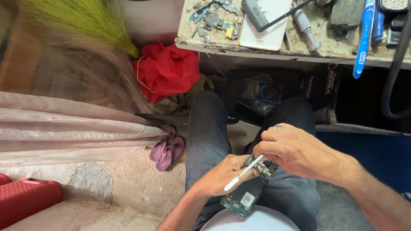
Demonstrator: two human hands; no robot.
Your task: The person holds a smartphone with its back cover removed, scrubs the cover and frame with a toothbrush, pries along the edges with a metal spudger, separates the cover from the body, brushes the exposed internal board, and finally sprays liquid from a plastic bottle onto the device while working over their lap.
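White spudger (pixel 243 173) sits pinched in our right hand (pixel 295 152); our left hand (pixel 224 175) grips the opened phone (pixel 248 192) over our lap.

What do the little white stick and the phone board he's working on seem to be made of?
The white stick in the right hand looks like smooth matte plastic, plain and thin. The board held by the left hand looks like dark circuit laminate with shiny metal parts and a white paper-like sticker.

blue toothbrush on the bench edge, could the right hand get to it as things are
Probably not at once: the right hand grips a white tool over the opened phone in the lap. The blue toothbrush lies unobstructed on the bench edge.
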